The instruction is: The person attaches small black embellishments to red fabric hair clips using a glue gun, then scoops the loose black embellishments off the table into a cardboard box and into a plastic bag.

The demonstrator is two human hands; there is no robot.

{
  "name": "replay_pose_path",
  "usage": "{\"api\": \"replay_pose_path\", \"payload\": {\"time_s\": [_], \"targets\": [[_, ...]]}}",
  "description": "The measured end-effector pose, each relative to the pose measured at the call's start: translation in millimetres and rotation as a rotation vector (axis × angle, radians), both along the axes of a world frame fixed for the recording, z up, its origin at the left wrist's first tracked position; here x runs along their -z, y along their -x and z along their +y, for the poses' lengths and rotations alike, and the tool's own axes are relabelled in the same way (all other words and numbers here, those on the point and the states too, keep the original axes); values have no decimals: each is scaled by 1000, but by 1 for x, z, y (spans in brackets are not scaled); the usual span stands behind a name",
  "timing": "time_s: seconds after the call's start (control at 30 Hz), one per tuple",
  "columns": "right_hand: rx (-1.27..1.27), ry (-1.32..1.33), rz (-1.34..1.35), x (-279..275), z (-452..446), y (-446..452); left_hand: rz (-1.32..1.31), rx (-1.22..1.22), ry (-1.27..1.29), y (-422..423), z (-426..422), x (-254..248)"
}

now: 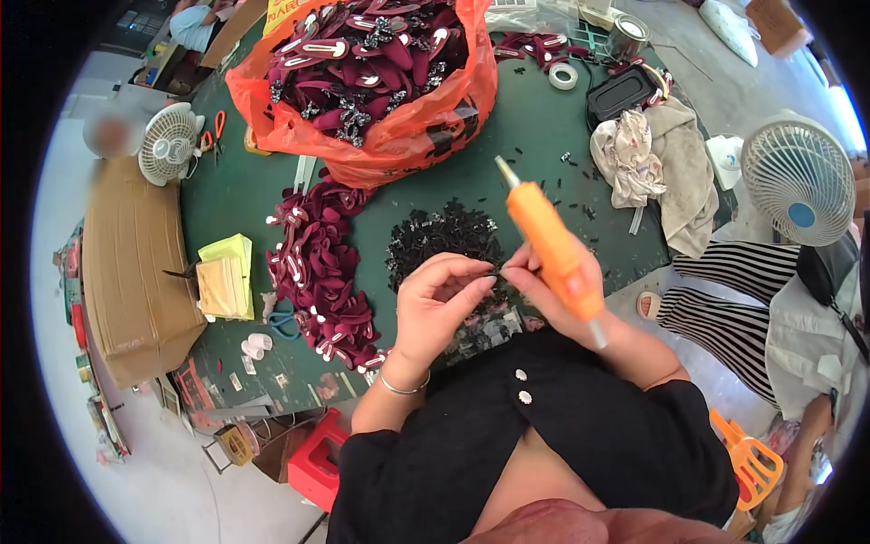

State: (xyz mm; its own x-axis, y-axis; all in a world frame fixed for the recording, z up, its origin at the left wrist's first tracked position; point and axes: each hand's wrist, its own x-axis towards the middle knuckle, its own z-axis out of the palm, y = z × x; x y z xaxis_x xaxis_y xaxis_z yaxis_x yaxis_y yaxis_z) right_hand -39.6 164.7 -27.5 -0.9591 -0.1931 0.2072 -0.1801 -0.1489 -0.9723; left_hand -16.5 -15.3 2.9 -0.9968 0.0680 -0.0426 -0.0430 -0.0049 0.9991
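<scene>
Both hands meet in front of my chest, over the near side of a pile of small black pieces (439, 238). My left hand (441, 304) is closed, thumb and forefinger pinching a tiny dark item too small to name. Close beside it, my right hand (564, 288) has thumb and fingertips pressed together at the same item. An orange glue gun (546, 231) is held in my right hand, its nozzle pointing up and away. Left of the black pile lies a long heap of dark red hair clips (317, 263). A red plastic bag (408, 154) full of finished-looking clips stands behind.
The green table (535, 136) also bears yellow paper packets (225, 276), orange scissors (217, 136), a tape roll (563, 76), and cloths (684, 172). Fans stand left (169, 143) and right (797, 181). A person in striped trousers (725, 313) is at the right.
</scene>
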Motion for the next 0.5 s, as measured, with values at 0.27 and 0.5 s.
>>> {"api": "replay_pose_path", "payload": {"time_s": [0.27, 0.5], "targets": [[-165, 225, -378, -21, 9, 1, -124, -135, -316, -7, -2, 7], [-263, -199, 452, -17, 33, 6, 29, -269, -219, -5, -8, 6]]}}
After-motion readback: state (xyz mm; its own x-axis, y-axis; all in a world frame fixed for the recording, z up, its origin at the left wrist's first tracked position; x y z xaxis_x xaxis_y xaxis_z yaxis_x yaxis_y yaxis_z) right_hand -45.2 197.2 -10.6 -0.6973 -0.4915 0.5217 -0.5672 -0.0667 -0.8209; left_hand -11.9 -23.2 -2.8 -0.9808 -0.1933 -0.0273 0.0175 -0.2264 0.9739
